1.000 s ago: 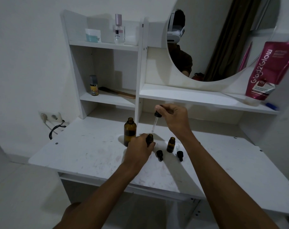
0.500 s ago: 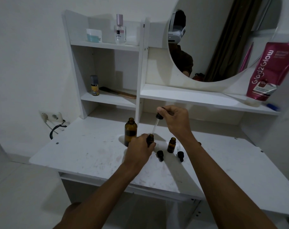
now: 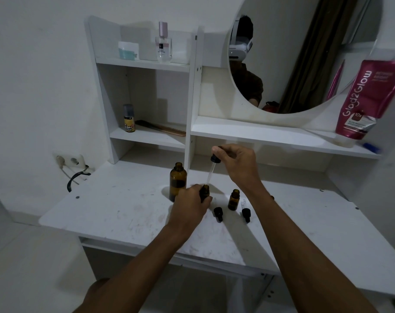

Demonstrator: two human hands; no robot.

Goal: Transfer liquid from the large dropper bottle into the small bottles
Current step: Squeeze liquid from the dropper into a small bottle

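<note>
Step in hand, as I judge it: discharging the dropper into the first small bottle.

- **Left hand:** My left hand point(image 3: 189, 206) is curled round that small bottle point(image 3: 205, 192). It holds the bottle upright on the tabletop point(image 3: 124, 211), just right of the large dropper bottle point(image 3: 178, 181), which stands open.
- **Right hand:** My right hand point(image 3: 237, 163) pinches the black bulb of the dropper point(image 3: 211, 171). The glass tube slants down with its tip at the bottle's mouth. I cannot tell whether the tube holds liquid.
- **Next move:** It calls for a gentle squeeze with the tip centred in the narrow neck, then a straight lift out and a trip to the large bottle to refill.
- **Surroundings:** A second small bottle point(image 3: 233, 199) stands uncapped to the right. Two black caps point(image 3: 218, 213) lie on the tabletop in front of it.
- **Obstructions:** The caps lie close under the right forearm's path and could be knocked. The shelf upright point(image 3: 191, 109) crowds the large bottle from behind.
</note>
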